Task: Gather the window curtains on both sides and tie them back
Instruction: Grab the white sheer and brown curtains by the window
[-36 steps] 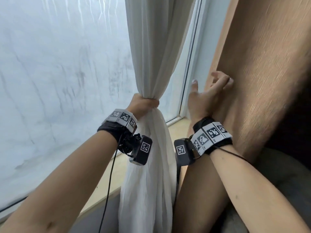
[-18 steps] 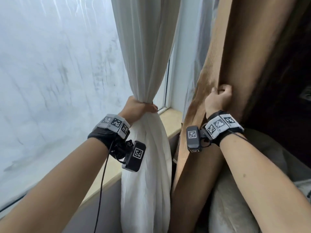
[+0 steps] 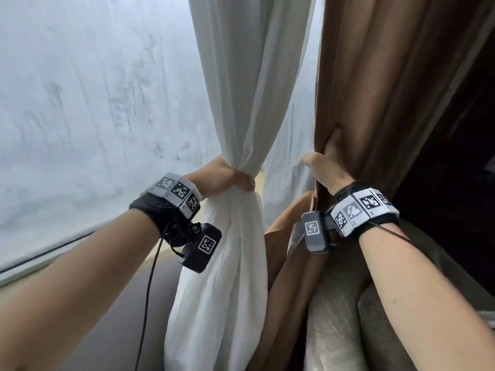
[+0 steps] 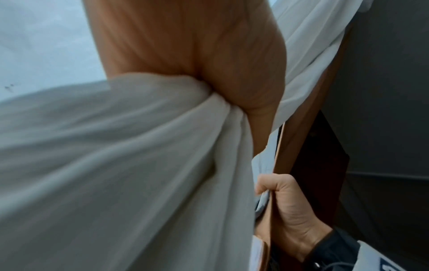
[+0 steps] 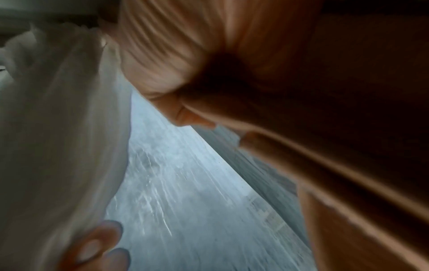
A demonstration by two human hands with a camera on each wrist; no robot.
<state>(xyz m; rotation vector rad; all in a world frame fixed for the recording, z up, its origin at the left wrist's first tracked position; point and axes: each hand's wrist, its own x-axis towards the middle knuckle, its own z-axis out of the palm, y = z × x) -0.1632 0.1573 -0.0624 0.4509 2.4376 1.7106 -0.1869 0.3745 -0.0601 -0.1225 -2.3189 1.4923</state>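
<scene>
The left hand [image 3: 225,178] squeezes the white curtain [image 3: 249,84] tight. The right hand [image 3: 325,167] grips the brown curtain [image 3: 375,89]. If either hand loosens, its bunch could slip out and spread.

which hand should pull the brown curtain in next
Right, likely. The right hand already grips the brown curtain edge; the left hand is busy holding the bunched white curtain.

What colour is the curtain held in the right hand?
Brown curtain, gripped by the right hand; clearest in the head view.
</scene>
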